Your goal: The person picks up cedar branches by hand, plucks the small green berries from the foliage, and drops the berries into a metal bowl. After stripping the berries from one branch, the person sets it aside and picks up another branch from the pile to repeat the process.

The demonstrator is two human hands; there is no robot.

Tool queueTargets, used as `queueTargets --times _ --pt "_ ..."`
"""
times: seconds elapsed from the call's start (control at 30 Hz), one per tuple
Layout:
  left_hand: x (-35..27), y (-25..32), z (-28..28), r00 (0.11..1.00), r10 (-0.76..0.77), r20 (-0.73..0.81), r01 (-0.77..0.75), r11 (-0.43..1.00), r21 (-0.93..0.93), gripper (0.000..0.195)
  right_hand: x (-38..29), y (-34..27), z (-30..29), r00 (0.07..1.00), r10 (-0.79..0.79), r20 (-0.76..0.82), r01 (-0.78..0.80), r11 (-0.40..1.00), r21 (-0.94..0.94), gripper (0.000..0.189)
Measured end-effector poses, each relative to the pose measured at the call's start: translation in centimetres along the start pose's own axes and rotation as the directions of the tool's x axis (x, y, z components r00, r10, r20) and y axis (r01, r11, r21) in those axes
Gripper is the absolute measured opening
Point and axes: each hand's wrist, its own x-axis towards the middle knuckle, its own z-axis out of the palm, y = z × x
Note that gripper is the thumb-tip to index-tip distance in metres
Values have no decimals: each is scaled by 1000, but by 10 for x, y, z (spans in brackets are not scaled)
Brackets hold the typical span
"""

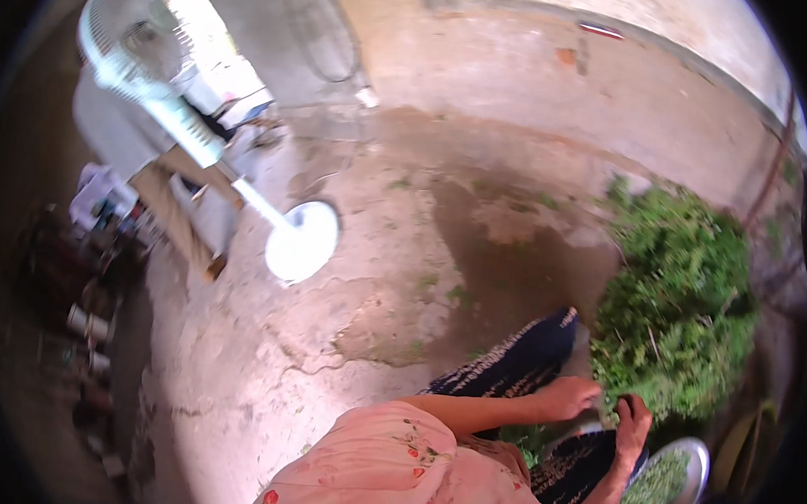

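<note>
My left hand (570,398) is raised over my lap beside a large heap of leafy green stems (673,299); its fingers are curled and blurred. Close to it, my right hand (633,421) has bent fingers at the heap's near edge. A bit of green shows between the two hands, but which one holds it is unclear. Below my right hand, a round metal dish (702,465) contains small stripped green leaves (658,481). More greenery (526,444) lies between my legs, which are in dark patterned cloth.
A white pedestal fan (302,242) stands on the cracked concrete floor (244,342). Behind it, a person in brown trousers (168,203) stands near a bright doorway. Assorted household items line the dark left side. A wall (504,75) runs behind the heap.
</note>
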Motion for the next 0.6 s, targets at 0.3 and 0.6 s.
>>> queueTargets --times 0.3,0.6 --pt "-13 -33 -95 882 227 -412 68 805 589 35 43 72 30 995 -97 18 98 985 -141 9" --pt "2 -43 -96 921 122 -370 47 908 417 44 35 13 50 935 157 318 84 773 -629 29"
